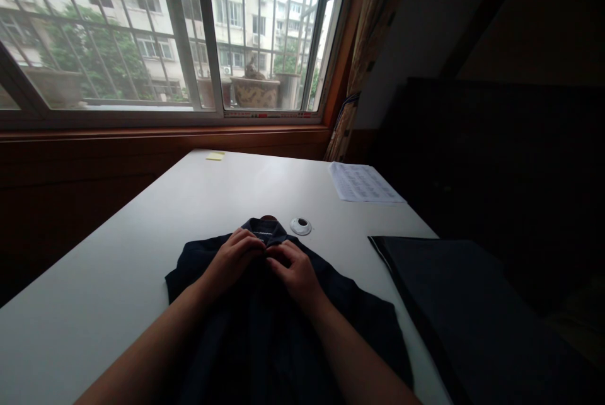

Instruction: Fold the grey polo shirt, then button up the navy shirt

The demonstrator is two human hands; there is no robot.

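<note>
A dark navy collared shirt (pixel 363 310) with short sleeves lies front up on the white table (pixel 118 266), its collar (pixel 280 233) pointing away from me. My left hand (pixel 234 260) is closed on the shirt front just below the collar, fingertips pinching the cloth. Facing it, my right hand (pixel 297 269) grips the other side of the same spot with thumb and fingers drawn together. The fingertips of both hands nearly meet; any button between them is too small and dark to make out. A small brown rounded thing (pixel 268 217) shows behind the collar.
Beyond the collar is a white round disc (pixel 301 226) with a dark centre. Printed sheets (pixel 363 183) lie at the far right corner, a yellow note (pixel 215 156) at the far left. A large dark flat thing (pixel 463 304) covers the right edge. A barred window (pixel 265 27) stands behind.
</note>
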